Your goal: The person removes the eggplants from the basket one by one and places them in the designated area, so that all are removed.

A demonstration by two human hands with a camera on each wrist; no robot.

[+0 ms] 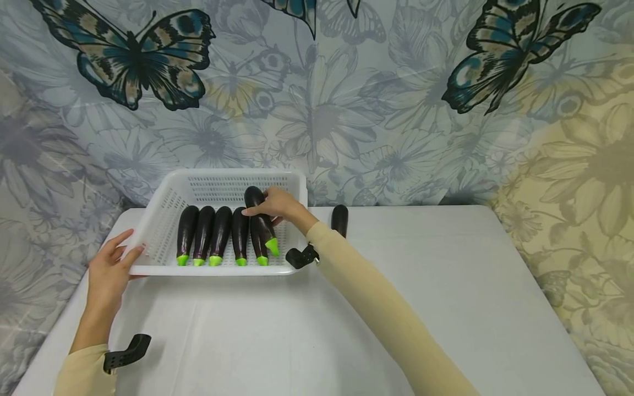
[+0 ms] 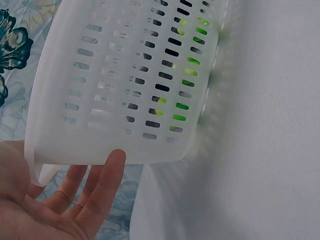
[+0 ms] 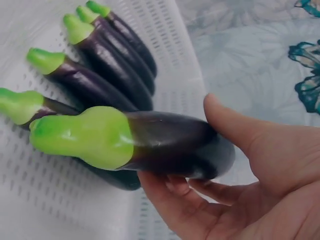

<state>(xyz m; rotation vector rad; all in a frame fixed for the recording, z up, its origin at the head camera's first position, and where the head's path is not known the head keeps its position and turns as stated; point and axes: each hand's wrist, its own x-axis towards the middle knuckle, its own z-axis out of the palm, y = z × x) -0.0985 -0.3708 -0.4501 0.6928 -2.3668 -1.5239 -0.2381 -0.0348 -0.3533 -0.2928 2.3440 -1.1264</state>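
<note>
A white perforated plastic basket (image 1: 213,270) stands at the back left of the table. Several dark purple eggplants (image 1: 221,231) with green caps lie side by side in it, caps toward the front. My right hand (image 1: 281,204) holds another eggplant (image 3: 175,142) between thumb and fingers, above the right end of the row and partly over the eggplant beneath. At the basket's left front corner, my left hand (image 1: 108,270) grips the rim; its fingers (image 2: 102,192) show against the basket's side (image 2: 115,95) in the left wrist view.
One more dark eggplant (image 1: 339,219) lies on the white-covered table (image 1: 446,264), right of the basket and partly behind the right forearm. A patterned butterfly cloth (image 1: 327,121) hangs behind the table's back edge. Each wrist carries a black camera mount (image 1: 127,353).
</note>
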